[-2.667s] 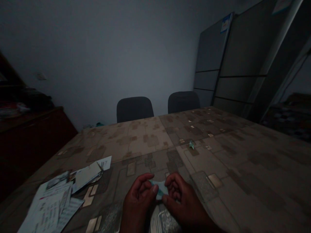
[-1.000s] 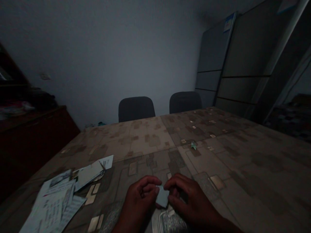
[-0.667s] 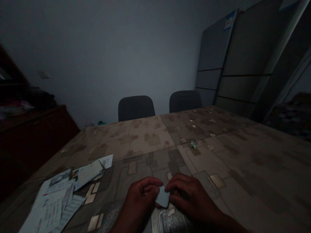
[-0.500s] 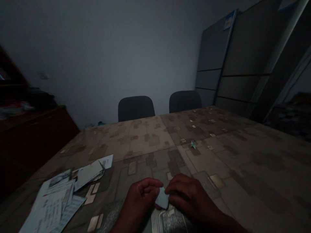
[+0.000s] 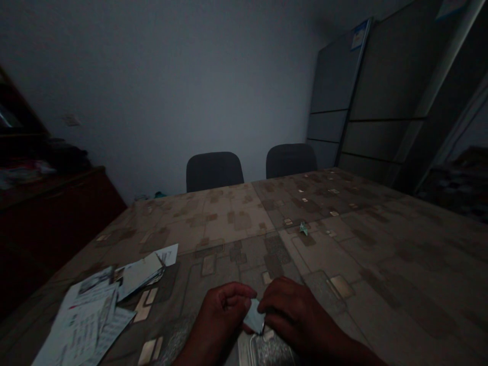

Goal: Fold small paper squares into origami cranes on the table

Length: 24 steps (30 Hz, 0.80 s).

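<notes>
Between my two hands is a small pale folded piece of paper [image 5: 254,317], just above the patterned tablecloth near the table's front edge. My left hand [image 5: 223,315] pinches its left side, thumb and fingers curled in. On the other side, my right hand [image 5: 292,310] closes its fingertips on the paper's right edge. The paper's lower part is partly hidden by the fingers. Farther out on the table stands a small green folded paper figure [image 5: 303,229], touched by neither hand.
Loose printed papers [image 5: 82,315] and a small stack of paper pieces [image 5: 141,274] lie at the left. Two dark chairs [image 5: 214,170] stand beyond the far edge of the table [image 5: 236,203]. A dark wooden cabinet [image 5: 61,218] is at left, tall panels [image 5: 381,101] at right.
Both hands keep hold of the paper. My right fingertips have shifted slightly along its edge, and the paper sits a little lower in the view.
</notes>
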Available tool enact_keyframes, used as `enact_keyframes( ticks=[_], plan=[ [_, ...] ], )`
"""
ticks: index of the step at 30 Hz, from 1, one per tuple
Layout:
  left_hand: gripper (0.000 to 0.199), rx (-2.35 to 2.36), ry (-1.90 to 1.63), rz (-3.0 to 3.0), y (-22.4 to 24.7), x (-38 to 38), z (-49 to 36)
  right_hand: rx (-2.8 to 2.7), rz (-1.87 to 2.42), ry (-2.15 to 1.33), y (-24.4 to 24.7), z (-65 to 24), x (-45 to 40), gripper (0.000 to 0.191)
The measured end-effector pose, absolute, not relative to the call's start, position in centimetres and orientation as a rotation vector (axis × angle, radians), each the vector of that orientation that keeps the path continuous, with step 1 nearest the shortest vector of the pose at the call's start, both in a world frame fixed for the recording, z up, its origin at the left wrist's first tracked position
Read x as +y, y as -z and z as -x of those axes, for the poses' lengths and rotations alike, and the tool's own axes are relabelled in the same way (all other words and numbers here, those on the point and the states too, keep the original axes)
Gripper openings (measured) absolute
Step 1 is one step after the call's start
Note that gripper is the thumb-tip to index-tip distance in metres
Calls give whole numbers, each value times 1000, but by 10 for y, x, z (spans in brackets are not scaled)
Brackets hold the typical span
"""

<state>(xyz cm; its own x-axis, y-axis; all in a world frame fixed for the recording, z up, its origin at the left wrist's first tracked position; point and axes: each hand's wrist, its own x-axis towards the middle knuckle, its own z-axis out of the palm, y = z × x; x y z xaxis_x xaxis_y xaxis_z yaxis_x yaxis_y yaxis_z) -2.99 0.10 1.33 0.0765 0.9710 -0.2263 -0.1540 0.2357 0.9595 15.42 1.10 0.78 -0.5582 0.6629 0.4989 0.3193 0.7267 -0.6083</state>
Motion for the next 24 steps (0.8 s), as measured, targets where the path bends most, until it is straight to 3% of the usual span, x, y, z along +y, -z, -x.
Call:
enact_keyframes(
  ticks=[13, 24],
  plan=[
    [6, 1194, -1042, -1066, -24, -1, 27, -2096, 847, -707, -3, -152, 9, 30],
    [6, 1224, -1014, -1071, -15, -1, 30, -2229, 807, -614, -5, -154, 6, 23]
  ],
)
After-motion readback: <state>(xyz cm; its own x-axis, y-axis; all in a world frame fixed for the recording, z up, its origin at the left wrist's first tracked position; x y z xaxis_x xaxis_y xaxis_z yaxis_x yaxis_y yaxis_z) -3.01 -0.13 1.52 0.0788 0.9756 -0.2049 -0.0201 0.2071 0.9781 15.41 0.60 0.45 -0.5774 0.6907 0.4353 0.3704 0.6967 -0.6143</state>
